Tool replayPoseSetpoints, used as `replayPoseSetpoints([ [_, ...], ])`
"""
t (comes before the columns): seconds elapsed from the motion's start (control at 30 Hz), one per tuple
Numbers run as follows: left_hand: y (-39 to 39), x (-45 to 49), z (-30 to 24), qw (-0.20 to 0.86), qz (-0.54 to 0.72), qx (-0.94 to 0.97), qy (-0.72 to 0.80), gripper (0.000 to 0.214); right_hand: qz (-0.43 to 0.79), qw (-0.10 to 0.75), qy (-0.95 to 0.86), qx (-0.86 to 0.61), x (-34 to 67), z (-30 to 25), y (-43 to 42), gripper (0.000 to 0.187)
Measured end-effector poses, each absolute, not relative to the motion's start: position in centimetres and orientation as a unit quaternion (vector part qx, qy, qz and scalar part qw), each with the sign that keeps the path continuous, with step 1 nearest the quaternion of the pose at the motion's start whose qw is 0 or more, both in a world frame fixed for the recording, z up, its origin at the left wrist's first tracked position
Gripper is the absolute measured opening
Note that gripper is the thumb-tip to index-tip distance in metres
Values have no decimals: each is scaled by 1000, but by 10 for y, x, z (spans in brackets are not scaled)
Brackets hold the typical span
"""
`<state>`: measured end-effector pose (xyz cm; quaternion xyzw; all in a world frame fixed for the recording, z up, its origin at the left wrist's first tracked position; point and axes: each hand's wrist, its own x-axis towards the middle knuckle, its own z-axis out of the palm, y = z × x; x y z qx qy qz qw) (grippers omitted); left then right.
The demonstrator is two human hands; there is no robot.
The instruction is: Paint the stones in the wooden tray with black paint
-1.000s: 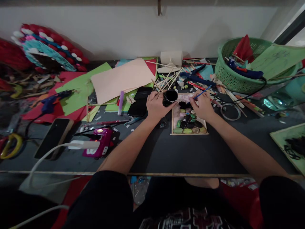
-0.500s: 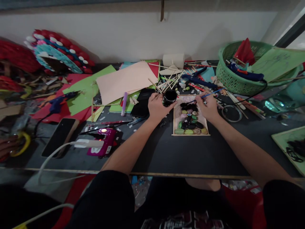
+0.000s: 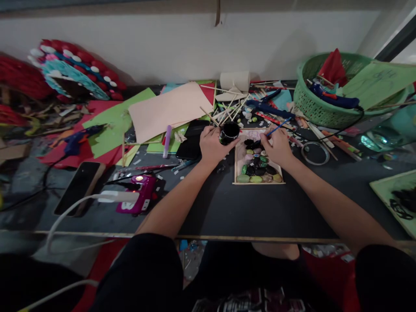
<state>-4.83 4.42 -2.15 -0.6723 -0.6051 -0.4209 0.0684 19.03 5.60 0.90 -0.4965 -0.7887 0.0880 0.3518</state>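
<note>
The left hand point(image 3: 211, 146) was curled, its forearm point(image 3: 178, 199) angled toward one o'clock. At three o'clock from it, the right hand point(image 3: 277, 146) held a pinch.

Tray point(image 3: 258, 183) mid-table point(image 3: 224, 210), stones point(image 3: 256, 179) in it; cup point(image 3: 229, 132) in left hand point(image 3: 210, 146) at its far-left corner, brush point(image 3: 281, 125) in right hand point(image 3: 277, 146) at its far-right side. Left of that: paper sheets point(image 3: 169, 108) toward far side, glue gun point(image 3: 73, 143) farther left, phone point(image 3: 76, 188) and power adapter point(image 3: 138, 200) nearer, adapter right of phone. Ring point(image 3: 315, 163) right of right hand, basket point(image 3: 320, 108) behind ring with corded tool point(image 3: 338, 100) at its rim, roll point(image 3: 234, 80) by far wall point(image 3: 182, 47) behind cup.
</note>
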Motion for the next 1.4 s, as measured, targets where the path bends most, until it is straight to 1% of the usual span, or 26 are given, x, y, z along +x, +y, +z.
replayPoseSetpoints([
  [0.1,44,-48,-21,58,-419,-672,-608,71,76,372,-776,-503,196,10,56,14],
  [0.17,43,-48,-20,53,-418,-673,-607,71,81,393,-769,-498,200,13,56,17],
  [0.33,43,-47,-19,56,-413,-677,-607,72,163,446,-764,-437,207,24,58,31],
  [0.47,42,-47,-18,61,-407,-681,-606,73,204,472,-746,-423,209,24,60,29],
  [0.6,41,-47,-18,60,-412,-682,-600,72,230,442,-746,-442,207,21,57,36],
  [0.7,41,-47,-19,66,-420,-680,-597,73,189,424,-754,-464,204,22,54,44],
  [0.77,41,-47,-19,64,-421,-679,-598,73,160,415,-759,-475,201,22,53,45],
  [0.83,40,-47,-18,55,-415,-682,-600,73,157,405,-763,-479,198,21,53,43],
  [1.03,39,-47,-16,52,-404,-683,-606,75,151,374,-760,-510,191,19,52,30],
  [1.2,39,-47,-16,47,-408,-683,-605,74,106,372,-743,-546,188,21,46,26],
  [1.4,40,-48,-19,85,-413,-684,-595,71,71,375,-744,-549,189,22,42,25],
])
